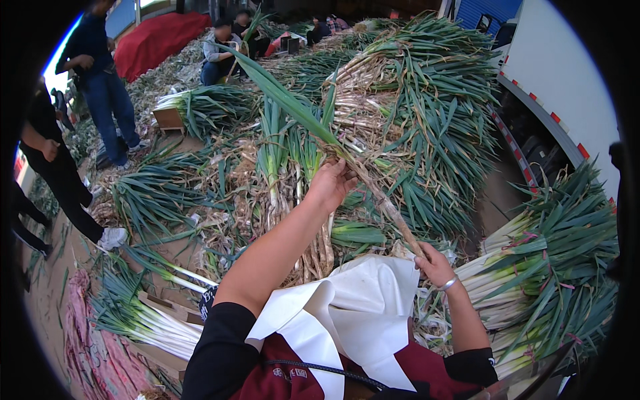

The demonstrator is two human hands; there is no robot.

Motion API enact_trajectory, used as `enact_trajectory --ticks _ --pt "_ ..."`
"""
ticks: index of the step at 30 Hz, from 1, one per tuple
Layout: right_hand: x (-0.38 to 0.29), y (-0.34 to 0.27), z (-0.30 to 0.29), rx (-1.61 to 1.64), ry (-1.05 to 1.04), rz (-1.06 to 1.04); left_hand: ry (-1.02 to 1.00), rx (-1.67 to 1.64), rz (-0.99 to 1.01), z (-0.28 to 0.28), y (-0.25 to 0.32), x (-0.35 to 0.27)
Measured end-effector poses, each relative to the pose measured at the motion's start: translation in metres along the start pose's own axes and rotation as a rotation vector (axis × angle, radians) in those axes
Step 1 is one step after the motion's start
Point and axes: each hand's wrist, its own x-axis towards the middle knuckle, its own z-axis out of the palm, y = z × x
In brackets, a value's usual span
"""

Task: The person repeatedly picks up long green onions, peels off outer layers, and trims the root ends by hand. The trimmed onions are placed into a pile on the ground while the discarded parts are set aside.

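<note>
One long green onion [382, 200] slants across the front of me, its stalk brown with dry, dirty outer skin and its green leaves pointing up and left. My right hand [436, 266], with a silver bracelet at the wrist, grips the stalk's lower end. Higher up, my left hand [332, 185] holds the same onion where leaves meet stalk, among dry leaf strips. A white apron [370, 290] covers my lap below it. Under my left forearm lie several uncleaned green onions [315, 250], roots towards me.
Trimmed onions [165, 327] rest in a wooden holder [167, 357] at left. Tied bundles [520, 270] are stacked at right, near a white truck [565, 80]. A tall onion heap [430, 100] rises ahead. People stand at left [107, 85]; others sit farther back [220, 55].
</note>
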Motion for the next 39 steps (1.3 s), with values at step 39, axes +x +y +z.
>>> enact_trajectory --ticks 39 --pt "0.139 -0.061 0.139 -0.592 0.448 -0.722 0.517 1.444 -0.254 -0.167 0.097 -0.139"
